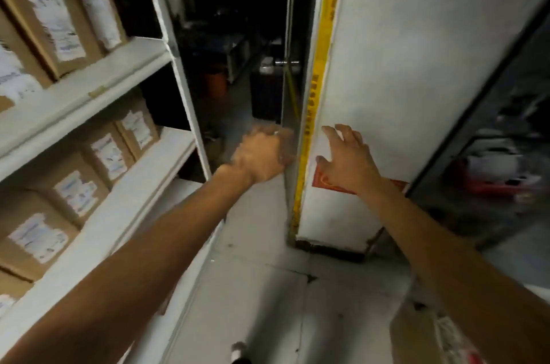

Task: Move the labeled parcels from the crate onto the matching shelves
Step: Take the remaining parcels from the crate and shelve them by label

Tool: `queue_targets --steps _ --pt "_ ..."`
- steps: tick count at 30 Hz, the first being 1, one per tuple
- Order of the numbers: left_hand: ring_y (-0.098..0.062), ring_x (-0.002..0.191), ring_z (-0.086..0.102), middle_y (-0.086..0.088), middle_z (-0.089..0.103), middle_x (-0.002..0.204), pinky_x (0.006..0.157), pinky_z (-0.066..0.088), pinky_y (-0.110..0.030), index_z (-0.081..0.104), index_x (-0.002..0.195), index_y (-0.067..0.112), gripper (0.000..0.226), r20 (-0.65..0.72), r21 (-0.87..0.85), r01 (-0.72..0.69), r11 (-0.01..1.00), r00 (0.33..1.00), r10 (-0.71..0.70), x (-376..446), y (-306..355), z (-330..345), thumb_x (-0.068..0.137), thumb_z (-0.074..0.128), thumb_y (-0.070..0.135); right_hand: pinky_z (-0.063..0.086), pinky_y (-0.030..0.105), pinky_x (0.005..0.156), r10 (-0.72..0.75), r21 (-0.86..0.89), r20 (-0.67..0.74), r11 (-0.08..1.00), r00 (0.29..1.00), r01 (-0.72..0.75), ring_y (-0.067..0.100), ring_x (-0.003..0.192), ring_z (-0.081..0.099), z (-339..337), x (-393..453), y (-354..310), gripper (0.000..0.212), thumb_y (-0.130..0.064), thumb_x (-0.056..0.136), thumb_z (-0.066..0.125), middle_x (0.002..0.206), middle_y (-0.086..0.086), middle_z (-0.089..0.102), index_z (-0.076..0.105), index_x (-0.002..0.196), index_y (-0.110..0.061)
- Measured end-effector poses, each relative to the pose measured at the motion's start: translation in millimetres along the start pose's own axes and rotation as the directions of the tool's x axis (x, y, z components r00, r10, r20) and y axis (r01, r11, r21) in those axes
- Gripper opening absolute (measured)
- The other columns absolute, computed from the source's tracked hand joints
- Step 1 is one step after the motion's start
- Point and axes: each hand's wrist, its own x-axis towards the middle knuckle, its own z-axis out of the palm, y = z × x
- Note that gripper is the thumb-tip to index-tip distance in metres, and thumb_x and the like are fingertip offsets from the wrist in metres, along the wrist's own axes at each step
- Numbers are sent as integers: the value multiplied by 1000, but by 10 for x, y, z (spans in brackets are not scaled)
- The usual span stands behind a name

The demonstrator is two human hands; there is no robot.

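Note:
Brown cardboard parcels with white labels stand in rows on the white shelves [125, 69] at my left, on the upper level [50, 21] and on the level below [74, 188]. Both my arms stretch forward into the aisle, away from the shelves. My left hand [260, 155] is blurred, its fingers loosely curled, and I see nothing in it. My right hand [348, 155] has its fingers spread in front of the white pillar [401, 66] and holds nothing. A cardboard box with a label [431, 334] shows at the bottom right corner, partly cut off.
The white pillar has a yellow strip [315, 95] down its left edge and a red sticker [330, 182] low down. Behind it a dark passage holds a black bin [266, 93] and a door handle [285, 63]. Grey floor [253, 289] runs between shelves and pillar.

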Motion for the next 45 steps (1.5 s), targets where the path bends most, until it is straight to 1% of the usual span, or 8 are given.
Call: queue_targets --steps 7,10,12,16,21,30,38,45 --pt "-32 134 42 -10 44 149 110 36 -43 38 148 23 64 81 -28 -358 933 930 359 1113 1071 581 93 57 48 29 49 114 401 -29 -41 915 915 -403 40 143 26 -156 -311 1246 66 -42 96 52 158 19 24 31 153 -14" --pt "-32 132 42 -9 44 148 107 37 -42 37 149 21 63 106 -71 -492 867 861 497 1487 1478 695 94 56 47 39 56 105 518 1 -102 854 850 -520 50 130 43 -236 -427 1656 69 -46 89 51 144 29 42 45 145 -5" --pt "-33 131 43 -10 45 147 106 37 -42 38 149 20 62 117 -95 -584 806 798 591 1716 1784 717 95 56 43 45 58 97 591 63 -166 805 789 -590 52 120 51 -314 -568 1911 71 -43 81 55 136 31 51 53 139 -2" --pt "-39 115 56 -18 58 129 96 47 -43 53 139 15 59 107 -186 -717 671 664 740 1992 2490 739 83 58 33 42 49 101 762 22 -225 627 608 -778 43 133 39 -571 -878 2197 69 -35 90 63 149 22 40 40 149 -9" --pt "-38 126 50 -15 50 141 105 42 -46 35 150 21 73 139 -214 -845 491 471 871 2260 3411 990 84 54 45 33 49 112 888 70 -270 405 373 -912 36 141 27 -808 -1353 2563 67 -43 94 59 154 14 31 34 151 -18" --pt "-30 135 40 -9 41 150 108 36 -40 35 150 17 68 122 -290 -922 257 230 965 2236 4788 1348 92 64 38 36 53 108 947 161 -315 123 67 -979 43 130 35 -964 -2340 3225 72 -34 89 66 146 19 37 34 150 -15" --pt "-34 130 43 -12 46 144 103 41 -41 39 147 17 64 212 -303 -940 154 91 973 1979 5966 1891 91 64 35 32 57 113 961 429 -215 -66 -173 -901 35 138 38 -721 -3120 4134 68 -60 87 53 150 10 40 37 145 -26" --pt "-35 125 45 -13 48 141 102 40 -39 40 146 16 60 319 -320 -940 117 9 948 1868 6746 2382 92 61 34 27 54 117 955 481 -131 -174 -267 -859 36 147 20 -605 -3542 4629 71 -44 89 52 159 13 25 29 152 -20"
